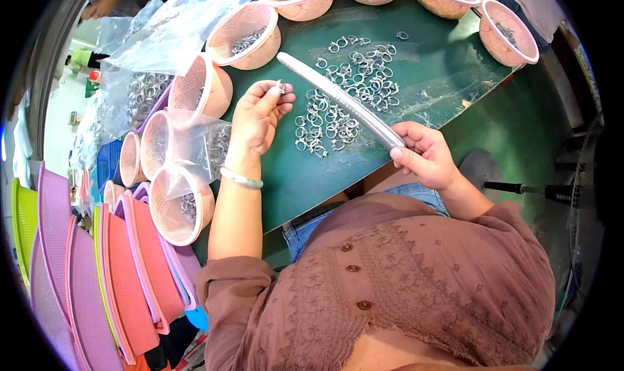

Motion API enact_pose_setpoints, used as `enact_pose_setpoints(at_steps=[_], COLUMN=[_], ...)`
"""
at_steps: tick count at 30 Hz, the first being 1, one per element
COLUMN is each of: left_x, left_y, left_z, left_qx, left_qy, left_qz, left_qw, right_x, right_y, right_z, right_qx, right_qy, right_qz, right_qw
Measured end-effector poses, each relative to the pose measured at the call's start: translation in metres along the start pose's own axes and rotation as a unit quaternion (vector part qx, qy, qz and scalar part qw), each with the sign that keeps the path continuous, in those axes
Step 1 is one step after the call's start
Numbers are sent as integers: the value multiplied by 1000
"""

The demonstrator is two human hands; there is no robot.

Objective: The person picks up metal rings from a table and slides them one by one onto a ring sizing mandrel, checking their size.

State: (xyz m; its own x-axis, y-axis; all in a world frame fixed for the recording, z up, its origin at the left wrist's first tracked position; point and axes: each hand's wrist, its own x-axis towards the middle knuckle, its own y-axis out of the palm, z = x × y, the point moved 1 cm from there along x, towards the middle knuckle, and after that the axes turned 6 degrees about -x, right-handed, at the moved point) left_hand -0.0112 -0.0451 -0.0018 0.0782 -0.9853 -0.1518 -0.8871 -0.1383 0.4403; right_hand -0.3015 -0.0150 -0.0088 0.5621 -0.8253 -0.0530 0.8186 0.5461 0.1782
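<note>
Between the thumb and fingers of my left hand (263, 114) is a silver-coloured ring (281, 86), raised over the green table. My right hand (422, 155) grips the thick end of a tapered metal ring mandrel (341, 99). Its narrow tip points up and left, toward the ring, with a gap between them. No ring shows on the mandrel. Below and beyond the rod, a loose spread of silver rings (374, 78) lies on the table, partly hidden by it. A pale bangle circles my left wrist.
Pink mesh baskets (218, 30) holding small metal pieces line the table's far and left edges. Plastic bags (175, 36) drape over some at the left. Stacked coloured baskets (84, 293) stand at lower left. The green tabletop (292, 182) ends near my waist. Other people are beyond it.
</note>
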Motion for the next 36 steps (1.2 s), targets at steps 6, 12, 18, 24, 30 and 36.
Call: enact_pose_setpoints(at_steps=[6,12,18,24,30,36], left_x=[-30,-49,-63,-75,-87,-94], left_y=[-8,-1,-6,-15,-13,-12], left_z=[-5,-11,-8,-8,-12,-13], left_qx=[-207,-168,-166,-246,-233,-237], left_qy=[50,87,119,85,79,67], left_qz=[73,85,93,47,-11,-16], left_qw=[974,978,974,964,969,969], right_x=[-2,-2,-5,-9,-13,-16], right_y=[0,4,13,23,24,28], right_z=[2,-8,-8,2,8,10], right_qx=[-19,-132,-165,-126,-66,-59], right_qy=[-5,-30,-45,12,49,50], right_qz=[67,78,79,104,84,90], right_qw=[998,988,982,987,993,993])
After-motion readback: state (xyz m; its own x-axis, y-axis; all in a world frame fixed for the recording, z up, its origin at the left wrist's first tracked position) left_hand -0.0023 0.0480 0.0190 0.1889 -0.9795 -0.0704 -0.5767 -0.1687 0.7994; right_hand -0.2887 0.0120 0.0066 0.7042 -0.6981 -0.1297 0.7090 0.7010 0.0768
